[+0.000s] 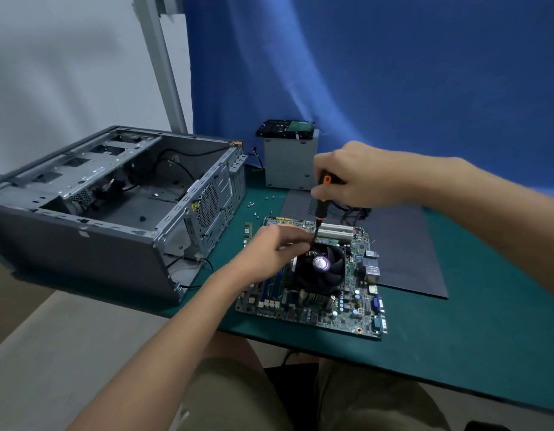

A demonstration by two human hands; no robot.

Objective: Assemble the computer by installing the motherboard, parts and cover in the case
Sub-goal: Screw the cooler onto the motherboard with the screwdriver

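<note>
Two hands, centre frame: right hand [356,175] grips an upright orange-and-black screwdriver [321,209]. Left hand [269,253] fingers pinch its shaft over the green motherboard [347,318]

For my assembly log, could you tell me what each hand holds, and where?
Right hand grips the screwdriver by its handle. Left hand curls its fingers at its tip over the motherboard; what they pinch cannot be told.

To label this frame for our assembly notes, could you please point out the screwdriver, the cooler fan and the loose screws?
screwdriver [320,211], head view, on its black lower handle.
cooler fan [321,263], head view, on its purple hub sticker.
loose screws [249,205], head view, on one screw of the scattered group.
</note>
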